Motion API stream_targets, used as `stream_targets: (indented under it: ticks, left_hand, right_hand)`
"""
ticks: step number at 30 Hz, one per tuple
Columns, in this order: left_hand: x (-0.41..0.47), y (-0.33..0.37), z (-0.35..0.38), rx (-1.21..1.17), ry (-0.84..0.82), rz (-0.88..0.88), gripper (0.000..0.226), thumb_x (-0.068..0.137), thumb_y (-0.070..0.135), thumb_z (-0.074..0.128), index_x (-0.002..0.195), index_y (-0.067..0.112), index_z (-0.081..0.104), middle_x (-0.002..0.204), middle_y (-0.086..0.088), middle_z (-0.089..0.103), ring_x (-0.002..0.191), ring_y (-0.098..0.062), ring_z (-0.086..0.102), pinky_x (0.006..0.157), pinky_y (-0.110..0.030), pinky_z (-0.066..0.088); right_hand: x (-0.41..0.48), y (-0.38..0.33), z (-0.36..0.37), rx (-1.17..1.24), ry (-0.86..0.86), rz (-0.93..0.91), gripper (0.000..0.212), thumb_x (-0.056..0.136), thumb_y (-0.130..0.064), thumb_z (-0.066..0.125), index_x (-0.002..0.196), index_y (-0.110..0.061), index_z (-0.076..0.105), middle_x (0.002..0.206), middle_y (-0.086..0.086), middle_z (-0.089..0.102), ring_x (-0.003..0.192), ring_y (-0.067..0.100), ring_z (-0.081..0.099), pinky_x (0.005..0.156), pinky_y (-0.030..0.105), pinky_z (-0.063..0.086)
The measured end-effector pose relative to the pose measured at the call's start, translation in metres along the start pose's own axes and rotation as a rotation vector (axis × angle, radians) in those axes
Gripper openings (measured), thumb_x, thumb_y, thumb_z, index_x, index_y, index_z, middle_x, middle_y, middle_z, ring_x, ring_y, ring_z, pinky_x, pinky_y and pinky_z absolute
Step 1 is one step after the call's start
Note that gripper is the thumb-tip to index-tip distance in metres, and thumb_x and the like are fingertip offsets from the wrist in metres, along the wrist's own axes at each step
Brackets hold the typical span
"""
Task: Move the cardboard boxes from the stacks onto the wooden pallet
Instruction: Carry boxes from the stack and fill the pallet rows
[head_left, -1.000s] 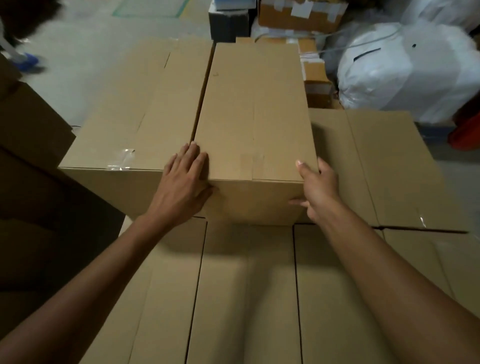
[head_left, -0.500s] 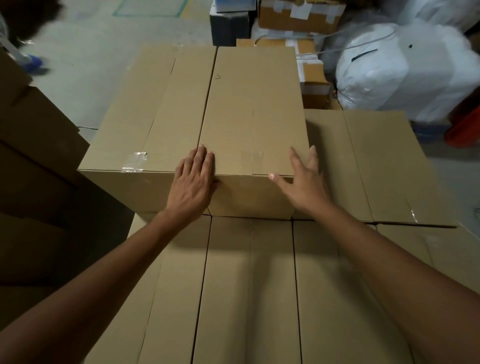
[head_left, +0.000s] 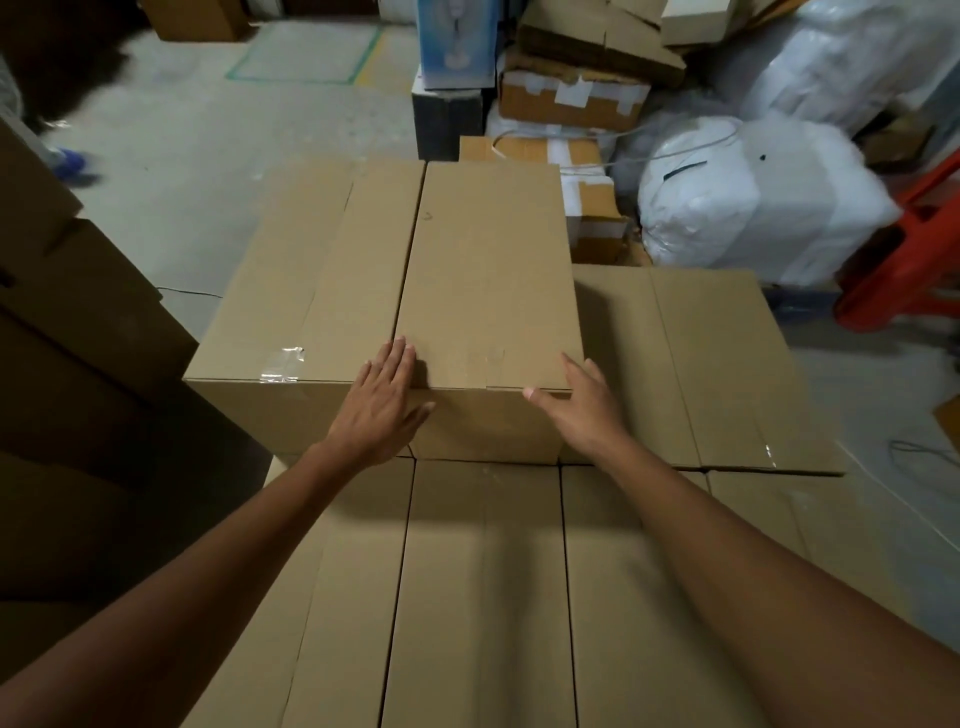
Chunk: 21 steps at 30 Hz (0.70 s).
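Your hands, left hand (head_left: 384, 410) and right hand (head_left: 582, 410), press with straight fingers, holding nothing, on the near edge of the top cardboard box (head_left: 488, 280), flush beside its neighbouring box (head_left: 311, 280) atop the lower layer of boxes (head_left: 483, 571); it looks placed, so next lift away and fetch another.

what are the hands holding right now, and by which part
Nothing is truly held. The left hand lies flat on the near left edge of the upper cardboard box; the right hand rests open on its near right corner.
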<state>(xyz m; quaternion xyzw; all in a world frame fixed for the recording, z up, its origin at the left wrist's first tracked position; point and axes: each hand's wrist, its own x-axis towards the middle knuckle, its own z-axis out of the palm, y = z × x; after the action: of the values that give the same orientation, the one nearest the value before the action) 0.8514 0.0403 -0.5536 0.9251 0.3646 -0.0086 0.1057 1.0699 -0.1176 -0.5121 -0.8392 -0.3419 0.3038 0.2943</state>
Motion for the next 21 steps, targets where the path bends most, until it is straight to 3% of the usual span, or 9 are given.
stream_targets:
  ticks: [5,8,13,17,19,21]
  left_hand:
    - [-0.052,0.021,-0.071,-0.180,0.073,0.012,0.103,0.083,0.083,-0.001,0.158,0.014,-0.006,0.163,-0.001,-0.016,0.151,-0.013,-0.015,0.123,-0.034,-0.001]
    - [-0.103,0.038,-0.125,-0.270,0.131,0.001,0.094,0.088,0.078,0.012,0.159,0.017,-0.004,0.166,0.001,-0.011,0.152,-0.011,-0.012,0.123,-0.035,0.005]
    - [-0.198,0.055,-0.205,-0.407,0.225,-0.024,0.084,0.094,0.067,0.025,0.161,0.020,0.004,0.168,0.006,-0.003,0.153,-0.004,-0.007,0.124,-0.041,0.015]
    - [-0.277,0.065,-0.250,-0.456,0.341,-0.035,0.077,0.097,0.061,0.031,0.160,0.023,0.010,0.168,0.007,0.005,0.153,-0.001,-0.001,0.121,-0.040,0.017]
    - [-0.318,0.070,-0.261,-0.494,0.393,-0.050,0.075,0.098,0.058,0.035,0.160,0.021,0.014,0.168,0.003,0.010,0.154,-0.005,0.004,0.121,-0.043,0.019]
    - [-0.359,0.073,-0.266,-0.521,0.423,-0.089,0.075,0.098,0.059,0.035,0.159,0.018,0.020,0.168,0.001,0.014,0.154,-0.008,0.008,0.122,-0.049,0.023]
  right_hand:
    - [-0.062,-0.033,-0.030,0.117,0.037,-0.044,0.082,0.093,-0.047,0.067,0.160,-0.024,0.026,0.165,0.006,0.027,0.148,0.026,0.031,0.119,0.046,0.032]
    - [-0.123,-0.063,-0.051,0.200,0.063,-0.063,0.080,0.093,-0.047,0.066,0.159,-0.028,0.026,0.164,0.001,0.030,0.145,0.023,0.037,0.114,0.048,0.039]
    - [-0.242,-0.106,-0.073,0.327,0.126,-0.133,0.075,0.094,-0.038,0.067,0.158,-0.031,0.029,0.157,-0.006,0.040,0.133,0.009,0.046,0.086,0.016,0.042]
    - [-0.330,-0.127,-0.071,0.351,0.157,-0.184,0.076,0.087,-0.050,0.065,0.154,-0.036,0.032,0.148,-0.014,0.044,0.126,0.006,0.050,0.096,0.029,0.051]
    - [-0.368,-0.137,-0.069,0.317,0.154,-0.226,0.081,0.080,-0.064,0.058,0.153,-0.042,0.031,0.144,-0.015,0.044,0.124,0.005,0.051,0.094,0.026,0.050]
    - [-0.401,-0.145,-0.066,0.304,0.151,-0.278,0.077,0.079,-0.065,0.055,0.149,-0.045,0.031,0.146,-0.016,0.044,0.127,-0.001,0.049,0.094,0.020,0.048]
